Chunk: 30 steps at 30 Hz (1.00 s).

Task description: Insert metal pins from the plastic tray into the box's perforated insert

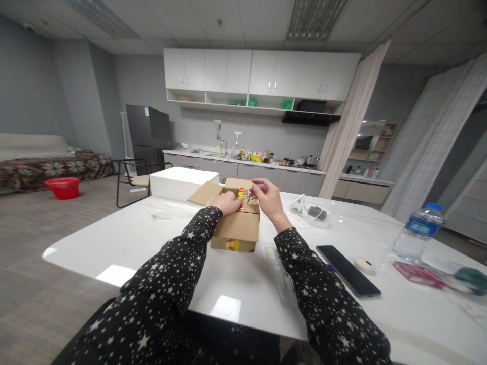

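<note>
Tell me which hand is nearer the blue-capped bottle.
Right: the right hand is left of the bottle, at the cardboard box; the left hand, also there, is farther left.

You're getting no legible text here. Your brown cardboard box (235, 227) is showing a yellow tape strip (232, 245) with red characters on its near side, too blurred to read; a second yellow-and-red strip (241, 192) is showing higher up, same problem. The clear plastic bottle with a blue cap (435, 206) is carrying white characters on a blue label (421, 226), not resolving. The tall dark-grey fridge (149, 128) is bearing a small white-and-blue sticker (146, 110), too tiny.
</note>
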Each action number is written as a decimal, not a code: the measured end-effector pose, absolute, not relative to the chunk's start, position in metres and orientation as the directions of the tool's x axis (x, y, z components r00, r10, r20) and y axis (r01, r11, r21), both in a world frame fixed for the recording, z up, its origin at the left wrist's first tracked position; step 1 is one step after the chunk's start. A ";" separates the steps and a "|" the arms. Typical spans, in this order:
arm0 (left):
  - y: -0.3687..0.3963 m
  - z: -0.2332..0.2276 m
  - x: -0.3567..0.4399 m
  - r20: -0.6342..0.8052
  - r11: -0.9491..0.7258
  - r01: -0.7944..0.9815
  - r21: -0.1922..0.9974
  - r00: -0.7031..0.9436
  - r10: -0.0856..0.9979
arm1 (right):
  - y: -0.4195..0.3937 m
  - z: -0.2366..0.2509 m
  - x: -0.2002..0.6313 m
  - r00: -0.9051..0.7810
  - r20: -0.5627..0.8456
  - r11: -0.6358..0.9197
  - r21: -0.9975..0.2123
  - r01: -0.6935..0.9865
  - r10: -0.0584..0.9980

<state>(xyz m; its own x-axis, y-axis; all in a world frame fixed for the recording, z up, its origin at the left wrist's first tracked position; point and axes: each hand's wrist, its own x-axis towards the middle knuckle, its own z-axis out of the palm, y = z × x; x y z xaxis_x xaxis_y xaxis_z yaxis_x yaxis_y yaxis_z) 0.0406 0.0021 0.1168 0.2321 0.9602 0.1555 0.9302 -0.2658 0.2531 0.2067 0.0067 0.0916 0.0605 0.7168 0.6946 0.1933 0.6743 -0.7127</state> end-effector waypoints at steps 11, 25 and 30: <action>-0.003 0.120 0.041 0.152 -0.268 0.928 0.261 0.235 0.960 | 0.003 0.086 0.202 -0.014 0.739 0.716 -0.647 0.261 0.673; 0.001 0.117 0.043 0.166 -0.269 0.927 0.262 0.232 0.959 | 0.004 0.082 0.203 -0.028 0.754 0.734 -0.631 0.251 0.657; 0.003 0.116 0.041 0.168 -0.279 0.926 0.253 0.242 0.956 | 0.000 0.080 0.203 -0.057 0.769 0.753 -0.604 0.259 0.636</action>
<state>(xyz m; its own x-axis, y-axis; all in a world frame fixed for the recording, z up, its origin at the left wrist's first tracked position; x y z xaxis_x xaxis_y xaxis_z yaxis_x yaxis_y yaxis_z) 0.0412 0.0034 0.1156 0.2418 0.9557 0.1680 0.9265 -0.2789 0.2528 0.2028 0.0000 0.0801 -0.0569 0.6364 0.7692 0.2595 0.7534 -0.6042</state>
